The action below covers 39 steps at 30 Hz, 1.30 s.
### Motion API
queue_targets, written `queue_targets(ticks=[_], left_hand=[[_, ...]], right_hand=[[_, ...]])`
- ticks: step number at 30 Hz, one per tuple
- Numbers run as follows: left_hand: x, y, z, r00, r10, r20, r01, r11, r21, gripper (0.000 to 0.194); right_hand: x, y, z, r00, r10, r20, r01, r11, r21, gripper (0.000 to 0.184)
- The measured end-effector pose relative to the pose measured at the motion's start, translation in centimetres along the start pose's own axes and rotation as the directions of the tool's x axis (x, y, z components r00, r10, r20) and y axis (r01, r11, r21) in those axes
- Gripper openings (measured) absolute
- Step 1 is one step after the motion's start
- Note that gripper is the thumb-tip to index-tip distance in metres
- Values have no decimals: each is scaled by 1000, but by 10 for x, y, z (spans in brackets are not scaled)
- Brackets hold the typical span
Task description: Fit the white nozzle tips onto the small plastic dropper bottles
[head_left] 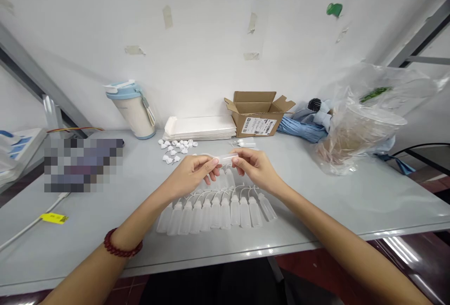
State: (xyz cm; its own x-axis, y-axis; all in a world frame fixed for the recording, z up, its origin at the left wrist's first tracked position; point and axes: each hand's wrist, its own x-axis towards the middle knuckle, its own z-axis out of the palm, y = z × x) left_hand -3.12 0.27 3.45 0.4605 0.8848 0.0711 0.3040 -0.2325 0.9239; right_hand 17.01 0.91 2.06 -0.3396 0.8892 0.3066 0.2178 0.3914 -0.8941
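Note:
My left hand (195, 170) and my right hand (253, 164) meet above the middle of the table, each pinching one end of a small translucent plastic bottle (227, 158) held sideways between them. Just below the hands, several similar squeeze bottles (214, 211) lie side by side in a fanned row on the grey table (351, 192). A red bead bracelet (121, 246) is on my left wrist.
Several small white caps (176, 149) lie scattered behind the hands, with a stack of white bags (200, 127) and an open cardboard box (256, 115) beyond. A blue-lidded jug (133, 108) stands back left. A crumpled clear plastic bag (362, 122) and blue cloth (302, 124) sit right.

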Motion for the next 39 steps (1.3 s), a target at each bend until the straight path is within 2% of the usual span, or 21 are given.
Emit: queue_targets(ticks=[4, 7, 9, 11, 13, 16, 19, 23, 25, 27, 29, 32, 36, 39], left_hand=[[-1, 0, 0, 1000, 5, -4, -5, 1000, 25, 36], [-4, 3, 0, 999, 25, -23, -22, 992, 124, 35], [-5, 3, 1, 996, 81, -35, -71, 971, 229, 36], [-5, 3, 1, 983, 179, -27, -158, 921, 355, 37], [-5, 1, 2, 963, 271, -3, -240, 856, 458, 37], [-4, 0, 3, 946, 324, 3, -279, 807, 521, 36], [-3, -1, -1, 961, 276, -27, -226, 835, 501, 32], [3, -12, -24, 968, 200, -150, -97, 853, 513, 28], [7, -24, -39, 949, 191, -252, -2, 800, 599, 25], [11, -38, -52, 924, 249, -289, 17, 731, 682, 24], [15, -49, -60, 919, 285, -272, 4, 684, 729, 25], [18, -59, -61, 937, 286, -202, -54, 688, 724, 27], [19, -59, -55, 962, 224, -153, -64, 737, 673, 30], [20, -57, -52, 975, 184, -127, -52, 741, 669, 28]], right_hand=[[-1, 2, 0, 998, -51, 30, 53, 995, -90, 22], [-1, 1, 0, 997, -48, 54, 55, 988, -141, 24], [-1, 2, 0, 998, -25, 56, 33, 989, -142, 28], [0, 4, 0, 997, 31, 70, -25, 996, -84, 32], [2, 6, 0, 987, 114, 115, -119, 992, 45, 34], [4, 8, 0, 963, 201, 180, -241, 942, 234, 38], [6, 7, -3, 959, 227, 168, -265, 931, 252, 40], [11, 3, -21, 970, 239, 39, -241, 938, 250, 36], [15, 4, -36, 965, 262, -18, -248, 932, 264, 35], [19, 6, -53, 964, 266, -19, -254, 937, 238, 33], [22, 12, -69, 949, 316, -8, -308, 930, 200, 32], [25, 21, -85, 915, 401, 44, -403, 906, 131, 31], [24, 31, -94, 886, 458, 70, -461, 886, 55, 30], [23, 35, -97, 874, 473, 112, -475, 880, -9, 27]])
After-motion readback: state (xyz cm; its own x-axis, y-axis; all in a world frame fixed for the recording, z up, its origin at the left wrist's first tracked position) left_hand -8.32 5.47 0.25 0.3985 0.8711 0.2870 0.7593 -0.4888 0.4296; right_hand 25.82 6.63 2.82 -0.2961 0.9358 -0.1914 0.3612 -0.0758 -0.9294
